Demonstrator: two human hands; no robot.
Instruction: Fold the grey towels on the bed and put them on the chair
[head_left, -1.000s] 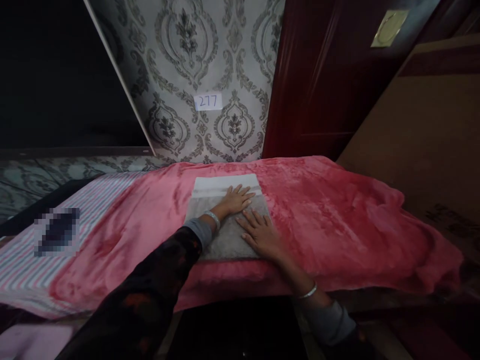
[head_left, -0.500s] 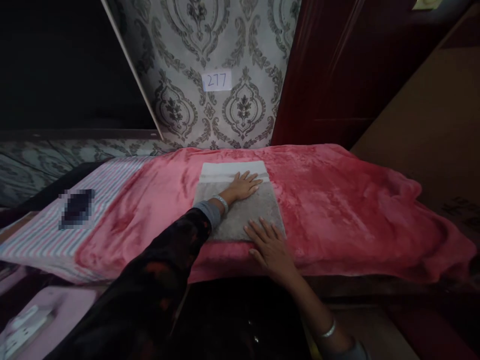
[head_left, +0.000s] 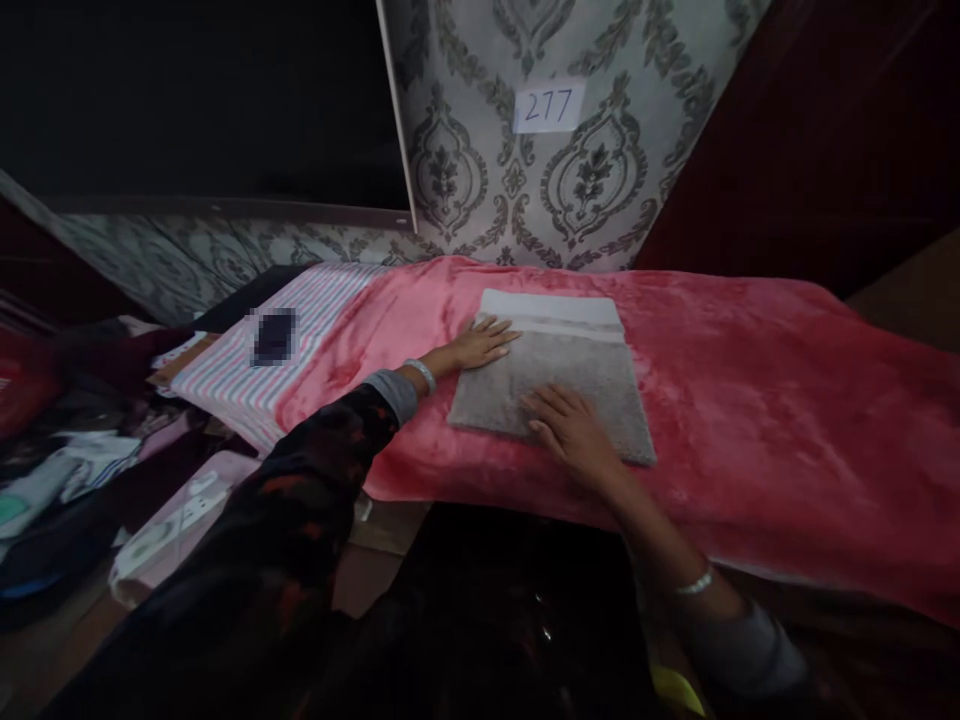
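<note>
A folded grey plush cloth [head_left: 555,380] with a white band along its far edge lies flat on a pink and red blanket [head_left: 750,400]. My left hand [head_left: 484,343] rests palm down, fingers spread, on the cloth's upper left part. Over its lower middle is my right hand [head_left: 574,430], palm down with fingers outstretched, slightly blurred. Neither hand grips anything.
Left of the blanket, a striped cloth [head_left: 315,320] bears a dark pixelated item [head_left: 274,337]. A power strip [head_left: 176,525] lies at lower left near piled clothes [head_left: 90,460]. A large dark screen [head_left: 210,100] and a paper marked 277 [head_left: 549,106] are behind.
The view has swung left, so the scene appears shifted right. My left hand has moved to the cloth's left side, and my right hand has come farther onto the cloth.
</note>
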